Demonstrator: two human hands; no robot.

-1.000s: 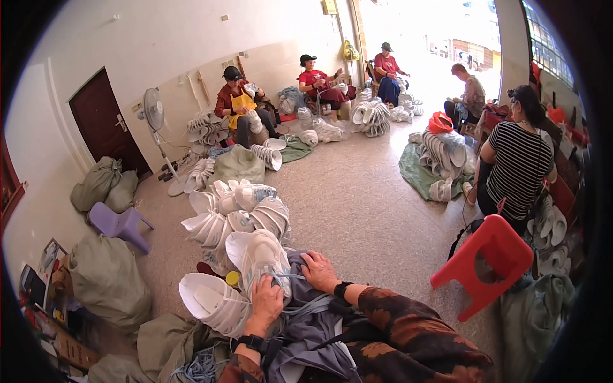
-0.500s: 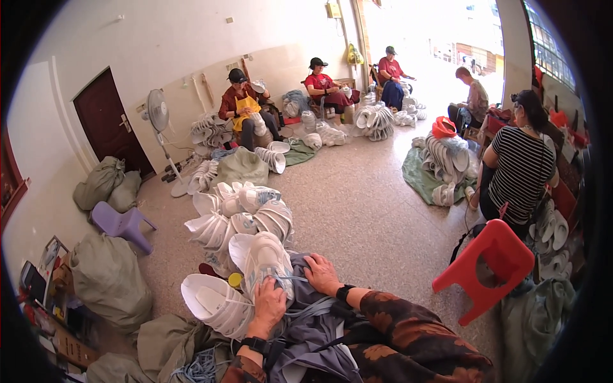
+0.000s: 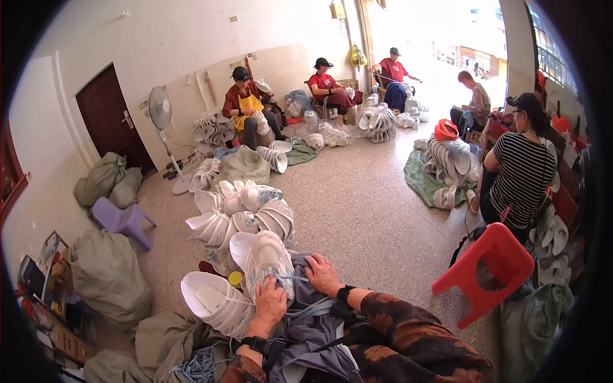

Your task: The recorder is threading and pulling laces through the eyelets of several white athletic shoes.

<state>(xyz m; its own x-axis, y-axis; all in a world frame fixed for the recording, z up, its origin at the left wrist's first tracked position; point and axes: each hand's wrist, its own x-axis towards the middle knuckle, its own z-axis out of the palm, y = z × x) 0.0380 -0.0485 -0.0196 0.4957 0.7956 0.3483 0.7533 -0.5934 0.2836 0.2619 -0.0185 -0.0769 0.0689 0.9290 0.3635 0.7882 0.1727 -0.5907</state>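
Note:
A white shoe upper [image 3: 263,255] with pale blue-grey trim stands on my lap, its toe pointing away from me. My left hand [image 3: 271,303] is closed over the near part of this upper, its fingertips at the lacing. A light blue shoelace [image 3: 292,277] runs from there to my right hand [image 3: 324,274], whose bent fingers close on it just above the grey cloth [image 3: 302,262] over my legs. More blue laces [image 3: 313,310] lie loose on the cloth. Beside my left forearm leans a nested stack of white uppers [image 3: 216,305].
Piled white uppers [image 3: 242,214] stand on the floor ahead. Stuffed sacks [image 3: 110,277], a purple stool [image 3: 121,220] and a standing fan [image 3: 159,108] are to the left. A red stool [image 3: 488,271] lies tipped at right. Several seated people work among more uppers.
My hands, the upper and the lace look unchanged. The view has shifted slightly. At the back, a person in red has spread their arms apart, and the person in stripes has turned their head.

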